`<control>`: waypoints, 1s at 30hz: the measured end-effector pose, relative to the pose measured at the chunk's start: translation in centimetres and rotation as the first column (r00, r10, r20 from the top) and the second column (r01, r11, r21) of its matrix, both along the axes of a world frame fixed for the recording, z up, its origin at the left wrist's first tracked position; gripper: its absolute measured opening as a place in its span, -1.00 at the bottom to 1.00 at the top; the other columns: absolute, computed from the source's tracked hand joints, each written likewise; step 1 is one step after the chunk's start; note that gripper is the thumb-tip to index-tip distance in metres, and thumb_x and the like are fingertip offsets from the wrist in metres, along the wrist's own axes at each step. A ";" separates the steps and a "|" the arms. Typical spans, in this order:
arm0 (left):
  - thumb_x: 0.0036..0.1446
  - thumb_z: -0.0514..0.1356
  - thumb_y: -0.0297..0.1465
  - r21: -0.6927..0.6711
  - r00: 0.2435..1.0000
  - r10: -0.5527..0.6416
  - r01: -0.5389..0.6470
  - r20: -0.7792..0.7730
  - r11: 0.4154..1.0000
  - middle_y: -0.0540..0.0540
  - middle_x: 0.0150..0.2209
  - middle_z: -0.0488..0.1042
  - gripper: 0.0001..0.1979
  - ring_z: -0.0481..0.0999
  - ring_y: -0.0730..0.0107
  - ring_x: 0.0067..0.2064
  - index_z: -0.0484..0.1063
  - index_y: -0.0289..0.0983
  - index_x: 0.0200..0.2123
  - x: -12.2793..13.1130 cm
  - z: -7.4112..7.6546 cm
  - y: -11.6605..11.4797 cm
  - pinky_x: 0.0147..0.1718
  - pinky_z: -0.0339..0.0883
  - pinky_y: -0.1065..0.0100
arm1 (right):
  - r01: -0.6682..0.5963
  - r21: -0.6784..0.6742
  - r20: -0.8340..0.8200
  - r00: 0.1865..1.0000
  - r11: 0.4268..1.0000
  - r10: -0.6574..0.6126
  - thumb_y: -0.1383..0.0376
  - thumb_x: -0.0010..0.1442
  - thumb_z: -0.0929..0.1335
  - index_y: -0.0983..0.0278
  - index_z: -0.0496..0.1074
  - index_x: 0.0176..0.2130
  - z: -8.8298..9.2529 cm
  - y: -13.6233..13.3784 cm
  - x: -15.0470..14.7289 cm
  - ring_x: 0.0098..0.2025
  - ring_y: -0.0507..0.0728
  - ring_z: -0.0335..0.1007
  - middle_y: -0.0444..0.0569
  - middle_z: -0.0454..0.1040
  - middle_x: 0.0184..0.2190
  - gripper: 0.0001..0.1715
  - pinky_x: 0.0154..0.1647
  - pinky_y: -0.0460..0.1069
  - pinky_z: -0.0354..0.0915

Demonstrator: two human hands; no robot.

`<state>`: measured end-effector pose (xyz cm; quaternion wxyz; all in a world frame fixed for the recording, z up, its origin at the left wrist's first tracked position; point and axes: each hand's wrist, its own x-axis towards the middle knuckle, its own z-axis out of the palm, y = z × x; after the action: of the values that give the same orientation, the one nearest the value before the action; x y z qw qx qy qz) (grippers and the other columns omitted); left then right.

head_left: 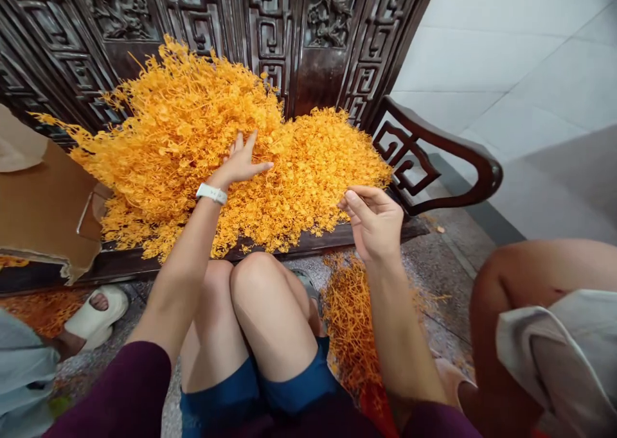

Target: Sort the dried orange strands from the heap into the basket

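Sprays of orange-yellow flowers (193, 123) lie heaped along the seat of a dark carved bench (337, 237). Over the heap, the left hand (243, 162) has its thumb and fingers spread wide. A pale wristband (212, 193) circles that wrist, its small marks too fine to read. The right hand (378, 216) is pinched narrow near the heap's right end; whether anything sits between the fingertips, I cannot tell. Brown cardboard (43, 200) stands at the left, its visible side plain
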<state>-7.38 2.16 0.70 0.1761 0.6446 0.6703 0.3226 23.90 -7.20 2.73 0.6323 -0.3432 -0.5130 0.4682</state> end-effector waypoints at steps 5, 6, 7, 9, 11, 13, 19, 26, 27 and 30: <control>0.46 0.03 -0.01 0.341 0.900 -0.298 0.184 0.319 0.922 -0.23 0.05 0.63 -0.49 0.60 0.17 0.12 0.62 -0.22 0.05 8.0 1.5 -10.5 0.19 0.42 0.07 | 0.096 0.043 0.052 0.994 0.994 -0.098 0.16 0.09 0.63 0.14 0.68 -0.23 -2.1 -1.9 -2.4 -0.32 0.07 0.54 -0.08 0.64 -0.30 -0.76 -0.24 0.04 0.54; 0.43 0.07 0.01 0.359 0.836 -0.375 0.233 0.400 0.904 -0.19 -0.07 0.67 -0.51 0.65 0.23 -0.01 0.65 -0.20 -0.04 9.8 1.5 -11.9 0.05 0.49 0.15 | 0.113 0.065 0.078 0.990 0.992 -0.118 0.14 0.11 0.62 0.14 0.68 -0.21 -2.4 -2.3 -2.8 -0.30 0.09 0.55 -0.07 0.65 -0.28 -0.76 -0.21 0.06 0.54; 0.40 0.14 0.01 0.371 0.796 -0.411 0.254 0.445 0.893 -0.15 -0.14 0.68 -0.55 0.65 0.27 -0.10 0.66 -0.19 -0.12 11.2 1.5 -12.8 -0.04 0.51 0.20 | 0.125 0.084 0.096 0.986 0.989 -0.133 0.11 0.13 0.61 0.14 0.68 -0.19 -2.6 -2.6 -3.0 -0.27 0.11 0.56 -0.06 0.65 -0.27 -0.75 -0.17 0.08 0.55; 0.30 0.27 -0.01 0.368 0.758 -0.439 0.280 0.483 0.887 -0.11 -0.23 0.67 -0.62 0.63 0.31 -0.19 0.66 -0.19 -0.23 13.0 1.2 -13.7 -0.14 0.49 0.25 | 0.140 0.101 0.117 0.981 0.985 -0.152 0.07 0.17 0.59 0.16 0.67 -0.17 -3.0 -3.3 -3.0 -0.24 0.12 0.57 -0.05 0.65 -0.26 -0.72 -0.13 0.09 0.55; 0.26 0.33 -0.03 0.339 0.742 -0.449 0.310 0.498 0.888 -0.08 -0.30 0.65 -0.64 0.61 0.33 -0.26 0.64 -0.20 -0.31 13.6 1.0 -13.9 -0.21 0.46 0.27 | 0.163 0.105 0.140 0.974 0.981 -0.177 0.04 0.16 0.58 0.17 0.65 -0.20 -3.2 -3.7 -2.5 -0.25 0.12 0.56 -0.04 0.63 -0.28 -0.69 -0.17 0.07 0.53; 0.25 0.34 -0.04 0.299 0.701 -0.474 0.368 0.533 0.880 -0.07 -0.37 0.62 -0.65 0.57 0.35 -0.33 0.62 -0.21 -0.35 13.8 0.8 -14.0 -0.31 0.42 0.30 | 0.197 0.108 0.169 0.962 0.975 -0.213 0.03 0.15 0.59 0.19 0.61 -0.25 -3.4 -4.2 -1.9 -0.28 0.12 0.54 -0.05 0.60 -0.32 -0.69 -0.21 0.04 0.49; 0.25 0.36 -0.09 0.316 0.645 -0.481 0.364 0.593 0.876 -0.04 -0.40 0.57 -0.71 0.51 0.41 -0.43 0.60 -0.20 -0.30 14.1 -0.3 -13.6 -0.42 0.39 0.35 | 0.153 0.121 0.196 0.965 0.981 -0.175 0.11 0.23 0.54 0.20 0.52 -0.32 -2.8 -6.9 -0.4 -0.31 0.10 0.43 -0.06 0.51 -0.37 -0.74 -0.24 0.02 0.39; 0.32 0.26 -0.06 0.332 0.868 -0.103 -0.074 0.486 0.940 -0.01 -0.50 0.45 -0.69 0.47 0.37 -0.46 0.58 -0.16 -0.31 6.8 -1.4 -10.8 -0.46 0.33 0.35 | -0.534 -0.009 0.377 0.782 0.846 0.497 0.25 0.35 0.46 0.21 0.63 -0.29 -0.2 -11.6 7.6 -0.32 0.12 0.50 -0.02 0.58 -0.38 -0.85 -0.24 0.05 0.40; 0.33 0.24 -0.05 0.313 0.866 -0.160 0.004 0.474 0.950 -0.02 -0.50 0.44 -0.68 0.47 0.36 -0.47 0.61 -0.15 -0.29 6.6 -0.9 -11.1 -0.48 0.32 0.34 | -0.670 -0.138 0.433 0.622 0.730 0.653 0.26 0.36 0.46 0.23 0.66 -0.25 -0.6 -12.0 8.8 -0.30 0.13 0.54 -0.01 0.61 -0.34 -0.85 -0.21 0.05 0.43; 0.32 0.27 -0.10 0.273 0.793 -0.423 0.331 0.439 0.903 -0.06 -0.47 0.48 -0.75 0.48 0.33 -0.45 0.66 -0.10 -0.23 8.3 1.4 -12.4 -0.47 0.38 0.29 | -0.684 -0.427 0.532 0.339 0.591 0.776 0.29 0.41 0.39 0.27 0.66 -0.14 -3.4 -12.6 11.3 -0.20 0.16 0.60 0.03 0.65 -0.25 -0.80 -0.10 0.08 0.47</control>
<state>0.87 -10.21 2.12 0.3405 0.6762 0.4290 0.4927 35.21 -19.77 -0.64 0.0992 -0.2594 -0.7707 0.5735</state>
